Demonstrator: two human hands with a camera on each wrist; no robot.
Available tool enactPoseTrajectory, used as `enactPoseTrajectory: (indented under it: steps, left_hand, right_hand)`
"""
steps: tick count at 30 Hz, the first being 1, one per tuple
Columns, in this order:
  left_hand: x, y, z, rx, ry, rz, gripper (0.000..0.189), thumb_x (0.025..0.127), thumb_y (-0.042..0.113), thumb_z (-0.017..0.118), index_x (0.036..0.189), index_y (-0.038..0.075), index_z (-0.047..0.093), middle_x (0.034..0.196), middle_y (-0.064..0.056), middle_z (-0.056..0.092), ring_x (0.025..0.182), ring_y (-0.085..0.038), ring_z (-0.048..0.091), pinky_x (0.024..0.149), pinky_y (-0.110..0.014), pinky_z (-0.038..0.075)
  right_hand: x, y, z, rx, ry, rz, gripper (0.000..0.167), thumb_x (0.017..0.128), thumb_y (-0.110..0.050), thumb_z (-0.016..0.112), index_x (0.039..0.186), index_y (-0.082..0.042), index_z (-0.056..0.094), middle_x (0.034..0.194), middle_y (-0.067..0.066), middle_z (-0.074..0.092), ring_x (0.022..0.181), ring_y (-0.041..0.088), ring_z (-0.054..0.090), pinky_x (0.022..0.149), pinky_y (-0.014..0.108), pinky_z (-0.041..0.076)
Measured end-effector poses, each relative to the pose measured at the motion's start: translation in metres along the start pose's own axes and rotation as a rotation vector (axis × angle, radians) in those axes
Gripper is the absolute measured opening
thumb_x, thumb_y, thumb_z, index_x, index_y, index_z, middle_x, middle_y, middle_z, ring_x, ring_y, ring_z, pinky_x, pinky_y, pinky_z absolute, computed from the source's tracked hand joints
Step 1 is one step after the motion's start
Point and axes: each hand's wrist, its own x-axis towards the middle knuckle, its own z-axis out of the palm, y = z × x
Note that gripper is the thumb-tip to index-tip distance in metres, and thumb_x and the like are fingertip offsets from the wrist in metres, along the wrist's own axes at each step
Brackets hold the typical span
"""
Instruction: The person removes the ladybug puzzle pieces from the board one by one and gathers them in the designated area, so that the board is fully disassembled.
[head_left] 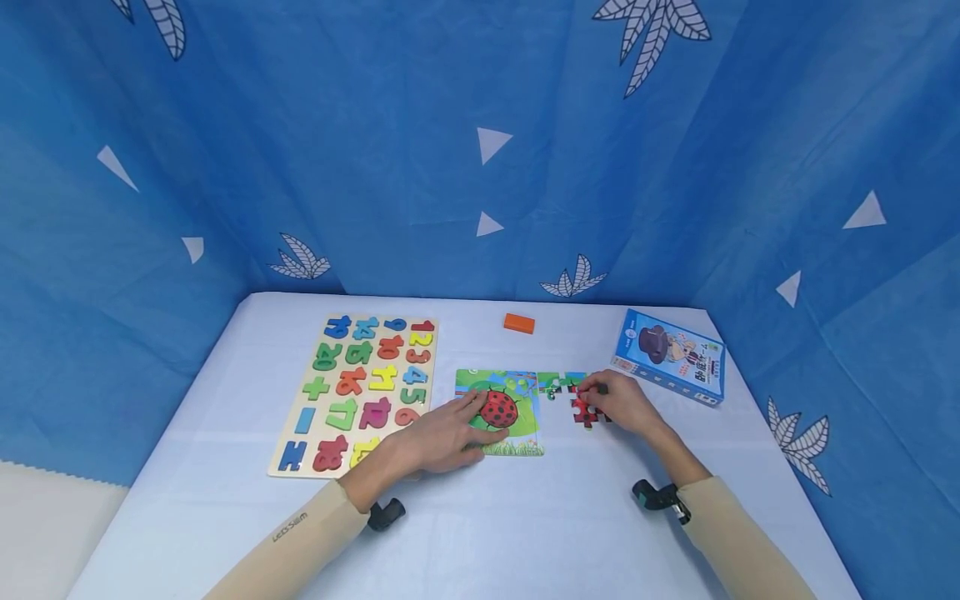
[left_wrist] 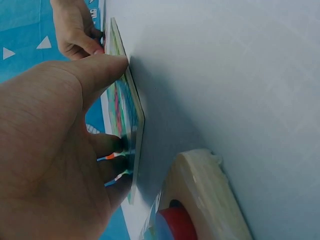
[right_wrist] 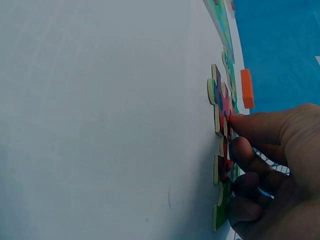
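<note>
My left hand (head_left: 448, 433) lies across a picture board of a red ladybug (head_left: 501, 408), fingers and thumb spread over it. Seen from the left wrist, the thumb rests at the edge of the board (left_wrist: 134, 102). Beside the board, to its right, a partly joined jigsaw (head_left: 550, 383) of green and red pieces lies on the table. My right hand (head_left: 621, 402), fingers curled, pinches a red puzzle piece (head_left: 585, 413) between thumb and forefinger. In the right wrist view, the curled fingers sit against the row of puzzle pieces (right_wrist: 219, 112), hiding part of them.
A wooden number board (head_left: 315, 433) with coloured digits lies left of the left hand. An orange block (head_left: 519, 323) sits behind the ladybug board. At the right rear lies a blue game box (head_left: 671, 357). Blue curtains (head_left: 420, 167) stand around the white table (head_left: 510, 533).
</note>
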Motion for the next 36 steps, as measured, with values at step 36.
enactPoseTrajectory:
  steps: [36]
  left_hand:
    - [-0.0023,-0.0018,-0.0013,-0.006,0.008,0.016,0.049,0.103,0.037,0.056,0.151,0.038,0.045,0.166,-0.02,0.017,0.154,-0.039,0.013,0.123,-0.047,0.024]
  right_hand:
    - [0.0005,-0.0044,0.0077,-0.088,0.056,-0.054,0.01,0.094,-0.015,0.07,0.104,-0.012,0.073,0.088,0.003,0.058,0.079,0.019,0.051,0.063,0.031,0.044]
